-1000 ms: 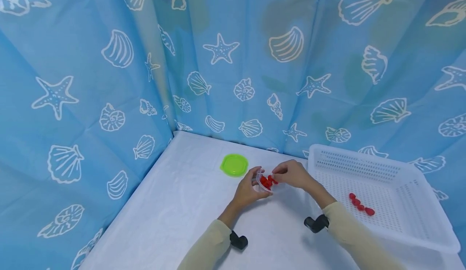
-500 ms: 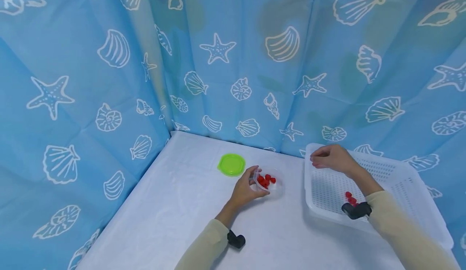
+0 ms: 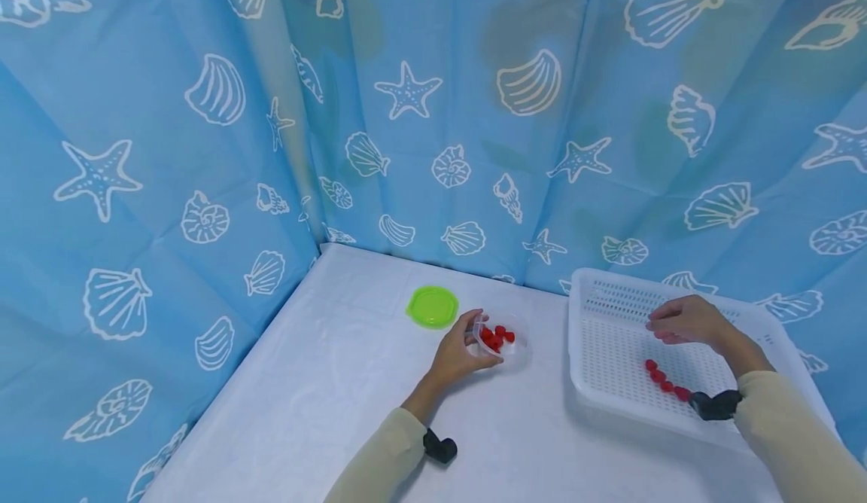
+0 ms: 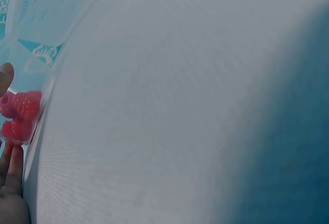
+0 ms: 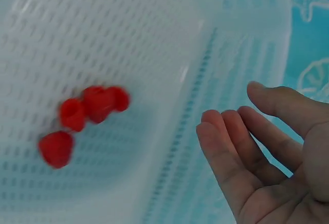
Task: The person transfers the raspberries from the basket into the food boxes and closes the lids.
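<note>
My left hand grips a clear plastic tub at its side, thumb on the near side and fingers on the far side. The tub is tilted, and several red raspberries lie in it; the left wrist view shows raspberries between thumb and fingers. Above the white basket hovers my right hand, nothing between its thumb and loosely bent fingers. In the right wrist view the right hand is apart from the several raspberries that lie in a line on the basket floor.
The white perforated basket stands at the right of the white-covered table. A green lid lies flat beyond my left hand. Blue curtains with shell prints hang behind and at the left.
My right hand has left the tub, where it was at the raspberries, and moved right over the basket. My left hand keeps its grip on the tub, nearly in place.
</note>
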